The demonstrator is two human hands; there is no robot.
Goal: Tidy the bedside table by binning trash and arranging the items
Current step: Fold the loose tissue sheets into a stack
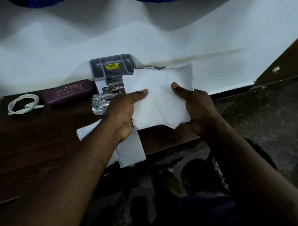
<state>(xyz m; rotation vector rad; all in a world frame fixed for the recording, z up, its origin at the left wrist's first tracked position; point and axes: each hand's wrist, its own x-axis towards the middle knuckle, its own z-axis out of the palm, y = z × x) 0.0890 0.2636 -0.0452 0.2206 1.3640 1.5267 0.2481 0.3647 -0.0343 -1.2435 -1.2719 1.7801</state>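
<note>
A crumpled white tissue (161,96) is held up above the dark wooden bedside table (36,144). My left hand (124,113) grips its left edge with the thumb on top. Its right edge is pinched by my right hand (197,105). Flat white paper sheets (130,148) lie on the table under my left wrist and hang over the front edge. A clear glass bottle (100,104) lies on its side just left of my left hand. The tissue hides part of the grey organiser tray (111,68) behind it.
A purple glasses case (68,92) and a coiled white cable (23,104) lie at the table's back left. The grey tray bears a yellow price sticker and leans against the white wall. Dark speckled floor lies to the right and below.
</note>
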